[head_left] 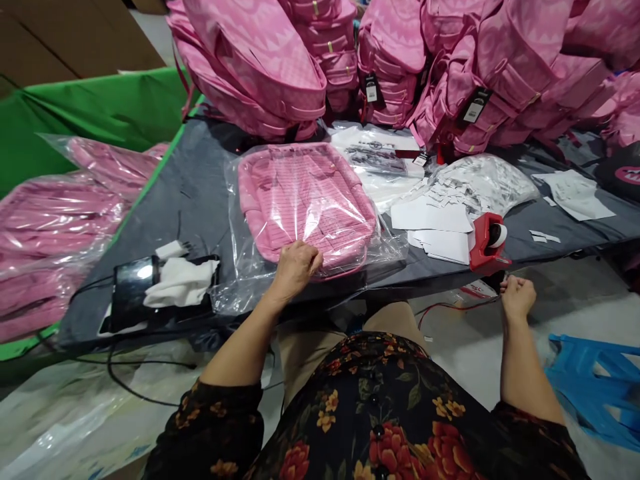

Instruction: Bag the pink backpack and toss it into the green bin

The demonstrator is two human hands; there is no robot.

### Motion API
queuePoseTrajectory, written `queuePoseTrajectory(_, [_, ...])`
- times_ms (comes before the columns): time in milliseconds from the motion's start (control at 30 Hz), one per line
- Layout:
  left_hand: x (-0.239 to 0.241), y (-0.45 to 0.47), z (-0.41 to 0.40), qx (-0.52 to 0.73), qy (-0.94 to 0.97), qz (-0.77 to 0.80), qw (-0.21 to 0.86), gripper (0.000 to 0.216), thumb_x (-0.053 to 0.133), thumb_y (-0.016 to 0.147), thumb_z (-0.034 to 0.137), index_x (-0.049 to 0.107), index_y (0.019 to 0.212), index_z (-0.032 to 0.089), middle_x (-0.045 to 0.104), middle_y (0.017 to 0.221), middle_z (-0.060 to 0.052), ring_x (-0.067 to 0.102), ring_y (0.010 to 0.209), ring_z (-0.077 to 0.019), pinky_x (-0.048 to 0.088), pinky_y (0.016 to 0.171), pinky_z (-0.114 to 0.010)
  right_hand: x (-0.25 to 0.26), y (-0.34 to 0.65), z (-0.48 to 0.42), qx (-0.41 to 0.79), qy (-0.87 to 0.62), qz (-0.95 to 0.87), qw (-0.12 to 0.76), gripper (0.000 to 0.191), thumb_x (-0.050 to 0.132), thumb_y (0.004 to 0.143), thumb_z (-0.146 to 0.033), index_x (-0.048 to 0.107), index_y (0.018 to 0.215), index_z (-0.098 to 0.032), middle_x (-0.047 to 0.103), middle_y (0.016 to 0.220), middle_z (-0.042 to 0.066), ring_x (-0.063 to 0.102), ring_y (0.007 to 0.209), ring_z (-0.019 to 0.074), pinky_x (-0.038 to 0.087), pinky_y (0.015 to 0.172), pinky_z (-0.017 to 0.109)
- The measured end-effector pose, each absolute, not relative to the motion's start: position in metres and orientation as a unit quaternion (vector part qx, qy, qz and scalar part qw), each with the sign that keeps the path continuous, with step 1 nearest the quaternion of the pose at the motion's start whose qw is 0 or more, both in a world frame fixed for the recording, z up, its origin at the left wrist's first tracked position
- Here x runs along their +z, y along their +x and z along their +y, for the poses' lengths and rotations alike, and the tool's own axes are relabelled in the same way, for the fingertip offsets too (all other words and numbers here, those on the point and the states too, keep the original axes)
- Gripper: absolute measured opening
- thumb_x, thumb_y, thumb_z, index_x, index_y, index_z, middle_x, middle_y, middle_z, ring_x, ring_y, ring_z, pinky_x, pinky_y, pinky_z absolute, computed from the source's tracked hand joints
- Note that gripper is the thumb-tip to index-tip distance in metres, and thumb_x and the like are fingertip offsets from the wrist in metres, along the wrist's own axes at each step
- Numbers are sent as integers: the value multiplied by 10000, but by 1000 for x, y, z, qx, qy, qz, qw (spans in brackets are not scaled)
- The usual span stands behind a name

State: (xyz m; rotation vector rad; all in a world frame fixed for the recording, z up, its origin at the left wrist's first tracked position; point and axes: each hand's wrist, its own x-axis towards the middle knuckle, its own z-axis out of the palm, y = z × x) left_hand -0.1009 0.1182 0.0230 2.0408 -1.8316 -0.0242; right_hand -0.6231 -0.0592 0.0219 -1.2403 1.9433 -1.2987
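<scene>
A pink backpack (345, 200) lies on the table inside a clear plastic bag (240, 267), with printed text on the film. My left hand (295, 263) is closed on the near edge of the bag, and taut creases fan out from the fingers. Off the table's front edge, my right hand (517, 297) is closed, its fingertips curled together just below the red tape dispenser (487, 243). Whatever it pinches, perhaps a bit of tape, is too small to make out.
Several pink backpacks (260, 60) with tags stand along the back. White cards (440, 230) and a bag of small white slips (485, 180) lie beside the dispenser. A white cloth (180, 280) rests on a black device at left. Bagged backpacks (55, 220) fill the green-lined left side. A blue stool (590, 380) stands right.
</scene>
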Motion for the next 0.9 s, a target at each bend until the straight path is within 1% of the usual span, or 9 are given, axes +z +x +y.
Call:
queuePoseTrajectory(67, [25,-102,118,-15,730,-656,191,321,491,965,292,643,693,213,684,733,-84,610,837,-251,414,749,-366,13,-600,-57,-495,-420,671,359,452,606,937,-423,285,665,-257,261,498,-105,288,428,101,334,448,227])
queuePoseTrajectory(133, [26,-104,117,-20,734,-652,190,322,498,966,282,636,684,211,689,731,-85,619,853,-254,410,756,-369,6,-568,-57,-474,-434,646,412,524,609,958,-421,219,659,-239,178,501,-120,208,412,76,284,431,194])
queuePoseTrajectory(233, [28,-107,117,-20,744,-639,193,298,531,957,261,633,683,203,703,758,-91,628,870,-260,399,757,-373,7,-506,-47,-416,-484,573,515,529,685,926,-461,283,666,-236,248,531,-110,229,431,69,280,433,195])
queuePoseTrajectory(300, [28,-108,117,-17,747,-635,196,275,549,950,251,641,696,199,707,777,-94,628,873,-263,393,754,-375,19,-461,-36,-351,-558,461,594,486,696,906,-563,382,721,-242,330,582,-92,285,462,79,289,453,211])
queuePoseTrajectory(333, [28,-108,117,-16,747,-635,198,271,551,951,248,644,702,197,707,782,-94,626,873,-264,390,753,-377,29,-438,-32,-315,-611,396,609,475,697,894,-611,428,760,-243,359,608,-84,315,487,87,302,475,221])
queuePoseTrajectory(400, [28,-108,117,-16,744,-636,204,273,548,959,244,646,708,197,701,779,-91,619,874,-264,384,754,-379,54,-396,-32,-236,-738,279,568,476,710,866,-658,498,801,-236,414,655,-63,364,555,104,328,534,238])
queuePoseTrajectory(533, [26,-108,118,-16,740,-639,211,290,542,966,223,638,694,200,673,727,-78,603,849,-255,367,743,-375,93,-327,-61,-55,-906,95,408,465,661,898,-654,558,777,-217,521,728,-17,426,671,136,335,624,255])
queuePoseTrajectory(700, [25,-108,118,-9,735,-642,218,271,562,975,234,641,719,196,688,764,-70,595,849,-243,369,763,-372,94,-282,-90,58,-967,-4,248,298,652,960,-446,583,788,-213,584,745,-1,477,686,145,295,639,256])
queuePoseTrajectory(900, [22,-101,119,-12,717,-663,213,276,551,990,235,647,735,195,678,751,-65,585,817,-232,371,759,-372,90,-269,-99,90,-969,-39,227,228,682,953,-342,585,824,-180,618,797,32,508,741,150,300,662,255])
